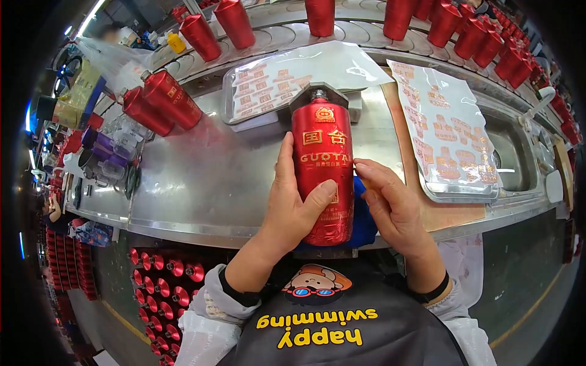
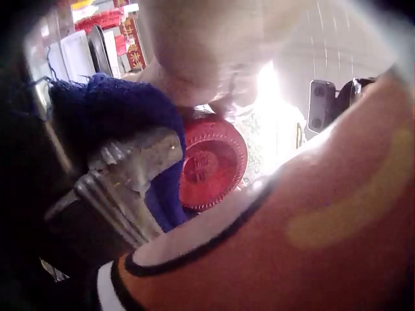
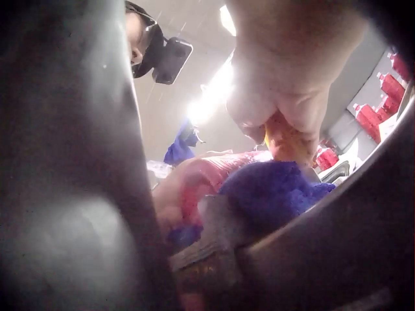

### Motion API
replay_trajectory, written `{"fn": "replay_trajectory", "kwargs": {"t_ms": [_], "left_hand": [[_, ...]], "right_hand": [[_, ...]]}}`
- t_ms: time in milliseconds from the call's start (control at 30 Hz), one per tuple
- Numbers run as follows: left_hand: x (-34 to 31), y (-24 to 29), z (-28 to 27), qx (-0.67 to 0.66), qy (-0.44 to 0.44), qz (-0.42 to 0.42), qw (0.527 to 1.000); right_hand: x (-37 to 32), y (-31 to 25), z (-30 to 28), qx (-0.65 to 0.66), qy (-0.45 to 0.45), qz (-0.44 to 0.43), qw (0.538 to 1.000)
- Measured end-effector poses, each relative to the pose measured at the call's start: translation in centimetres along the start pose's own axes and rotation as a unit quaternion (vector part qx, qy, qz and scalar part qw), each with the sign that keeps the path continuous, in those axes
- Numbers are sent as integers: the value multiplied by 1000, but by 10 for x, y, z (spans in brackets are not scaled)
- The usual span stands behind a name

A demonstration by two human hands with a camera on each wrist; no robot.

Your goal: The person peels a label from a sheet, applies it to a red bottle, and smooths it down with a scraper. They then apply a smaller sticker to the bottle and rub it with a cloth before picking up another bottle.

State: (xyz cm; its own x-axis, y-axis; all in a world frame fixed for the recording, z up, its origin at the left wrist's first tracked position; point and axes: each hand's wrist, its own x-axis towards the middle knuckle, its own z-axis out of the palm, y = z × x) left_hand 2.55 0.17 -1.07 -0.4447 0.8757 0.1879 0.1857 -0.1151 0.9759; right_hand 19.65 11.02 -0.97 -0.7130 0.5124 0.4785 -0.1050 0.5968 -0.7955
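A red bottle (image 1: pixel 323 183) with gold lettering lies in front of the person, its grey neck pointing away. The left hand (image 1: pixel 296 204) grips it from the left side, thumb across its front. At the bottle's right side is the right hand (image 1: pixel 394 204), fingers bent, thumb and fingertips close together; a small yellowish thing shows between them, also as an orange-yellow piece (image 3: pixel 285 141) in the right wrist view. The bottle's round red base (image 2: pixel 213 163) shows in the left wrist view, beside a blue cloth (image 2: pixel 142 107). The left hand's far fingers are hidden behind the bottle.
Two trays with printed sticker sheets (image 1: pixel 305 61) (image 1: pixel 442 122) lie behind and right of the bottle. Two red bottles (image 1: pixel 173 100) stand at the left. A conveyor (image 1: pixel 274 30) with several bottles runs along the back. A sink (image 1: pixel 513 152) is at the right; more bottles are below left.
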Motion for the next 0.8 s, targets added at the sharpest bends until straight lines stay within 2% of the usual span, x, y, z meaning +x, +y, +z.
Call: {"fn": "replay_trajectory", "kwargs": {"t_ms": [233,333,533,733,800], "left_hand": [[0,-3,-4,-10,-11,-4,1000],[0,6,-2,-140,-18,-16,990],[3,6,0,-69,-12,8,998],[3,-3,-3,-117,4,-3,993],[-2,4,-3,-56,-7,-1,998]], "right_hand": [[1,0,0,-19,-1,-18,1000],[1,-6,1,-54,-11,-29,998],[0,-3,9,-90,-17,-78,993],[0,0,11,-125,-9,-112,986],[0,1,11,-126,-10,-116,985]]}}
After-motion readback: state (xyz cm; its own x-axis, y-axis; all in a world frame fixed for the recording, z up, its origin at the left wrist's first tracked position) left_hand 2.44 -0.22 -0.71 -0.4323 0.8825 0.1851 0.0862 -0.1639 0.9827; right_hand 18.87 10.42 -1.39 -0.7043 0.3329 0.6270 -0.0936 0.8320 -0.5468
